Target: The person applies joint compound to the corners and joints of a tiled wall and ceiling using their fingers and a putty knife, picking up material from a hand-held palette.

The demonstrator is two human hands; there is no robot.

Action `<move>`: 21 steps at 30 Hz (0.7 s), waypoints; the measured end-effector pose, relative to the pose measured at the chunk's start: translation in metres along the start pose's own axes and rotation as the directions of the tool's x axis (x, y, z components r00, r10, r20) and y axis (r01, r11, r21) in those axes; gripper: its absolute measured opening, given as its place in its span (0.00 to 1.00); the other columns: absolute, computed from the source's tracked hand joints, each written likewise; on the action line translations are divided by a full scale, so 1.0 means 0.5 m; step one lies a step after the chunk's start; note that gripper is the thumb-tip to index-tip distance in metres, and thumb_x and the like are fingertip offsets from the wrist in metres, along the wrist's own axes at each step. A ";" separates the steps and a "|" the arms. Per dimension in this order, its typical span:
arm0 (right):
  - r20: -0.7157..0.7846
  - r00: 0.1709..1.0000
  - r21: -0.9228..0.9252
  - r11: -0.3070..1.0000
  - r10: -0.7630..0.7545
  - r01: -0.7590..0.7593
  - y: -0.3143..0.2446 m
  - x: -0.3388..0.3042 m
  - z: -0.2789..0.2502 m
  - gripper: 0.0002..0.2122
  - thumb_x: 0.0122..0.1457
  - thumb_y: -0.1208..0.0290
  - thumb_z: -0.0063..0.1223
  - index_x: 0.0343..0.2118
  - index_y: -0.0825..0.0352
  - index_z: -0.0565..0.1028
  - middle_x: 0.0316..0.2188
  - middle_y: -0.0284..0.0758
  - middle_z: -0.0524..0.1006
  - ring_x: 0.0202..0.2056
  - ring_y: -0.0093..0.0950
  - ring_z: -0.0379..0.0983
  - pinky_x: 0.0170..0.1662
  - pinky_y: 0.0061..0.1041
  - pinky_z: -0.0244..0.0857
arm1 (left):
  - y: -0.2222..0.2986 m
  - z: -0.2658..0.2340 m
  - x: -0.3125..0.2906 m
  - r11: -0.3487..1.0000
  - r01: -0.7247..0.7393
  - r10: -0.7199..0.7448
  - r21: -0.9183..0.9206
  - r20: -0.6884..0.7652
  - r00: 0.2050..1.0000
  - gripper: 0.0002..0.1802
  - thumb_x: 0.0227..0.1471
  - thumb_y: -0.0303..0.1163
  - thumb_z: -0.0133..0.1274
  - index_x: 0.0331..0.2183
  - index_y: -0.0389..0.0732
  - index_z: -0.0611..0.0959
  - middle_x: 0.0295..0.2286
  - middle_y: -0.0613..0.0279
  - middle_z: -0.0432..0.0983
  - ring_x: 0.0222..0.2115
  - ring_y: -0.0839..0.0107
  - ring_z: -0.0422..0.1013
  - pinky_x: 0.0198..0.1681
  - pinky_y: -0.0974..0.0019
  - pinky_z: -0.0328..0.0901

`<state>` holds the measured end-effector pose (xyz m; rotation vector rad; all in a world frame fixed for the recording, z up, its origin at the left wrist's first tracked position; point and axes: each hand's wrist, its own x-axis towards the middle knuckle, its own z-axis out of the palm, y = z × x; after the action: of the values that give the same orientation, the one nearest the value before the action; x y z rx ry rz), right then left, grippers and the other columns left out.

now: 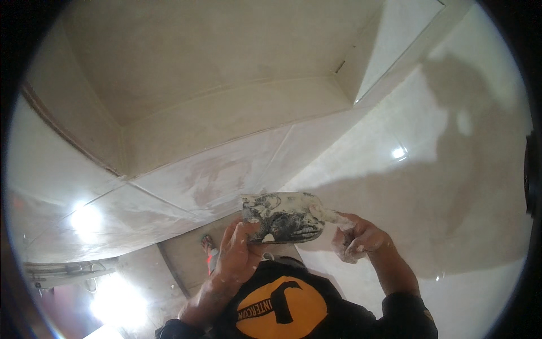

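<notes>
My left hand (236, 251) grips the left end of a dark oblong container (285, 217) smeared with pale, wet-looking paste. The container is held in front of my chest, and its exact kind is hard to make out. My right hand (361, 240) is at its right end, index finger stretched out to the paste-covered rim and the other fingers loosely curled. Whitish paste coats the fingers of that hand, and pale smears show on the left hand too.
A tiled wall (220, 181) with hazy residue runs in front, below a recessed niche (226, 107) with a ledge. Large glossy tiles (389, 186) on the right carry a shadow. A foot (207, 244) shows on the floor below. A bright lamp (118, 302) glares at lower left.
</notes>
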<state>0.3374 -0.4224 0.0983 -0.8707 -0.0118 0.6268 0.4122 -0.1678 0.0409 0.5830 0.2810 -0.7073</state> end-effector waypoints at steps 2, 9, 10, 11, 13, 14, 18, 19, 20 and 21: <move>-0.058 0.998 0.014 1.000 -0.020 0.021 0.025 0.005 -0.007 0.42 0.44 0.79 0.58 0.61 0.71 0.46 0.22 0.42 0.75 0.14 0.21 0.67 0.15 0.16 0.57 | -0.007 -0.016 0.010 0.999 -0.002 0.002 -0.034 -0.027 1.000 0.11 0.54 0.28 0.44 0.39 0.34 0.71 0.38 0.52 0.71 0.38 0.61 0.72 0.40 0.62 0.71; 0.041 0.999 -0.093 0.995 -0.034 0.038 0.042 0.033 -0.007 0.39 0.45 0.85 0.45 0.63 0.67 0.44 0.17 0.39 0.69 0.14 0.21 0.61 0.18 0.21 0.57 | 0.002 -0.033 0.007 0.996 0.008 -0.012 -0.093 -0.044 0.999 0.10 0.52 0.27 0.43 0.37 0.33 0.72 0.36 0.53 0.72 0.38 0.61 0.72 0.42 0.61 0.70; 0.022 0.999 -0.121 0.992 -0.031 0.033 0.045 0.036 -0.008 0.39 0.45 0.86 0.45 0.63 0.67 0.44 0.17 0.38 0.68 0.14 0.21 0.60 0.18 0.21 0.57 | 0.005 -0.029 0.006 0.994 0.005 -0.008 -0.108 -0.031 0.999 0.10 0.52 0.27 0.43 0.37 0.33 0.72 0.36 0.53 0.72 0.38 0.61 0.72 0.42 0.60 0.70; 0.003 1.000 -0.149 0.988 -0.028 0.028 0.048 0.039 -0.007 0.40 0.45 0.86 0.44 0.63 0.66 0.44 0.16 0.36 0.67 0.14 0.21 0.60 0.19 0.21 0.58 | 0.011 -0.023 0.003 0.992 0.002 -0.004 -0.122 -0.019 1.000 0.10 0.52 0.27 0.43 0.37 0.33 0.72 0.36 0.54 0.72 0.37 0.61 0.72 0.43 0.60 0.70; -0.053 0.999 -0.284 0.959 0.006 -0.020 0.046 0.044 0.000 0.40 0.45 0.87 0.44 0.63 0.65 0.44 0.16 0.34 0.65 0.15 0.21 0.59 0.21 0.22 0.58 | 0.014 -0.023 0.002 0.989 -0.006 0.000 -0.144 -0.038 0.999 0.10 0.52 0.28 0.44 0.37 0.33 0.72 0.36 0.54 0.72 0.37 0.61 0.72 0.43 0.60 0.69; -0.093 0.995 -0.387 0.920 0.032 -0.066 0.042 0.046 0.008 0.39 0.45 0.87 0.43 0.63 0.65 0.44 0.16 0.34 0.65 0.16 0.21 0.59 0.22 0.22 0.58 | 0.015 -0.027 0.002 0.988 -0.010 0.000 -0.152 -0.070 0.998 0.10 0.52 0.28 0.45 0.37 0.34 0.71 0.36 0.54 0.72 0.37 0.61 0.72 0.43 0.60 0.69; -0.150 0.973 -0.736 0.677 -0.177 0.010 0.067 0.038 -0.010 0.36 0.47 0.84 0.44 0.62 0.65 0.47 0.20 0.31 0.65 0.19 0.19 0.59 0.24 0.20 0.59 | 0.004 -0.046 0.003 0.996 -0.065 0.055 -0.065 -0.144 0.988 0.11 0.51 0.29 0.46 0.38 0.36 0.71 0.38 0.54 0.71 0.38 0.61 0.71 0.42 0.59 0.69; -0.194 0.948 -0.811 0.585 -0.251 -0.011 0.062 0.040 -0.007 0.36 0.47 0.83 0.46 0.62 0.65 0.49 0.22 0.34 0.67 0.22 0.22 0.62 0.28 0.22 0.61 | -0.003 -0.050 0.004 0.993 -0.107 0.112 0.042 -0.141 0.984 0.11 0.52 0.29 0.46 0.38 0.36 0.71 0.38 0.54 0.71 0.38 0.61 0.71 0.41 0.59 0.69; -0.226 0.917 -0.874 0.485 -0.328 -0.042 0.055 0.044 0.001 0.36 0.46 0.81 0.49 0.61 0.65 0.51 0.24 0.37 0.69 0.25 0.25 0.66 0.31 0.24 0.63 | -0.011 -0.054 0.007 0.978 -0.147 0.167 0.149 -0.131 0.977 0.11 0.52 0.30 0.46 0.38 0.37 0.71 0.39 0.54 0.70 0.38 0.61 0.71 0.40 0.58 0.69; -0.246 0.879 -0.921 0.380 -0.408 -0.081 0.047 0.049 0.010 0.35 0.46 0.79 0.51 0.61 0.65 0.53 0.27 0.40 0.71 0.28 0.28 0.69 0.34 0.26 0.65 | -0.014 -0.056 0.008 0.964 -0.166 0.194 0.209 -0.117 0.974 0.11 0.52 0.30 0.46 0.39 0.37 0.70 0.39 0.54 0.70 0.39 0.61 0.71 0.40 0.58 0.69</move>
<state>0.3442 -0.3950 0.0791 -2.1065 -0.0444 0.1340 0.4090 -0.1576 0.0140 0.8382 0.2818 -0.5224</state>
